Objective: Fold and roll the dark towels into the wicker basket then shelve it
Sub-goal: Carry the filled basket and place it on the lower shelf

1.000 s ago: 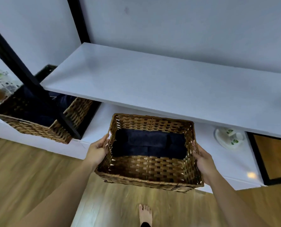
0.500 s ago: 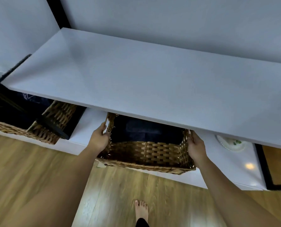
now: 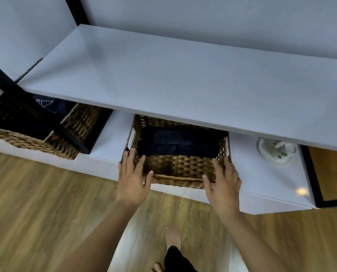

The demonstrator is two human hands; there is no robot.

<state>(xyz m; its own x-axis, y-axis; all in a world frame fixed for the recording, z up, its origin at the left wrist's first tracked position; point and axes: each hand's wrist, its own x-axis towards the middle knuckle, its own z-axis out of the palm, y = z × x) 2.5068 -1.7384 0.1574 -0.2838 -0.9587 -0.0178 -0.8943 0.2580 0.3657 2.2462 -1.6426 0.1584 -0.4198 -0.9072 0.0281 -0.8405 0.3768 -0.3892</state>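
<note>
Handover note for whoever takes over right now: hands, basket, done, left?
Left hand: open, fingers flat against the basket's front left corner.
Right hand: open, fingers flat against the front right corner.
Wicker basket: on the lower shelf, front edge overhanging.
Dark towels: rolled, inside.
Done: towels packed, basket set on shelf.
Left: likely push it fully under the upper shelf.

basket (image 3: 180, 167) back hidden under upper shelf (image 3: 183, 79), second basket (image 3: 32, 138) cut by left edge, foot (image 3: 172, 237) blurred
</note>
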